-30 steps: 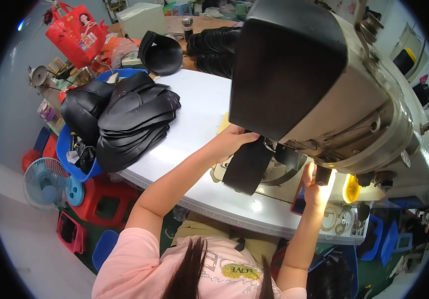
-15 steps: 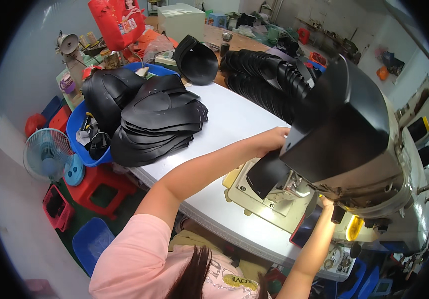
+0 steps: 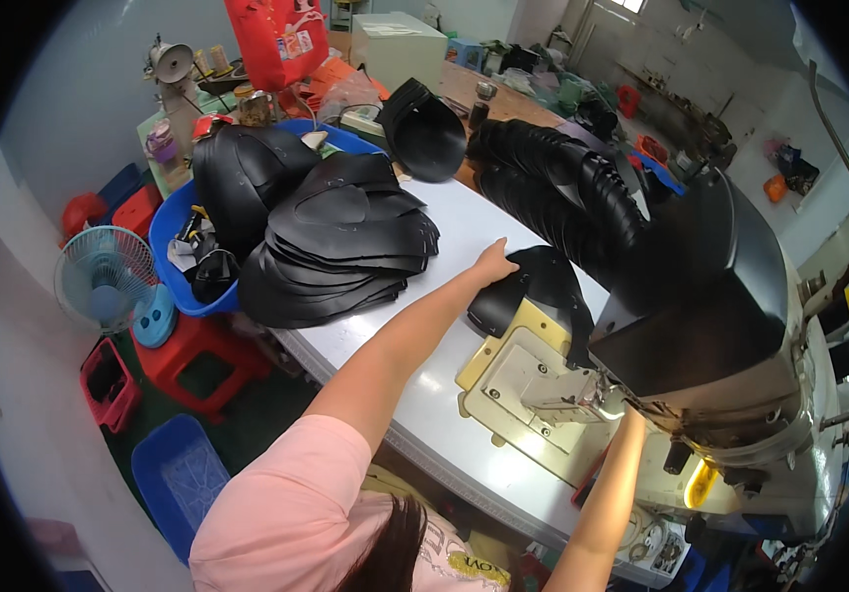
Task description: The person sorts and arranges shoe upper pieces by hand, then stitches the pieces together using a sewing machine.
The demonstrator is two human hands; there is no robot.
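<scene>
My left hand (image 3: 496,264) is stretched across the white table, its visible fingers apart, at the left edge of a curved black sheet piece (image 3: 533,281). That piece lies just beyond the pale bed plate of a sewing machine (image 3: 533,380), and part of it passes behind the machine head. My right forearm (image 3: 607,503) reaches up to the machine; the hand itself is hidden behind the machine head, so its fingers do not show. Over the machine head sits a large, glossy black curved cover (image 3: 686,286).
Stacked black pieces (image 3: 345,232) lie left on the table (image 3: 454,212), beside a blue basin (image 3: 173,261) on a red stool (image 3: 183,365). A long row of nested black pieces (image 3: 557,187) stands farther back, near one upright curved piece (image 3: 424,133). A fan (image 3: 104,281) stands at left.
My left hand has moved left and away from the machine head. The black piece has shifted from over the bed plate to the table beyond it. The view has swung slightly right.
</scene>
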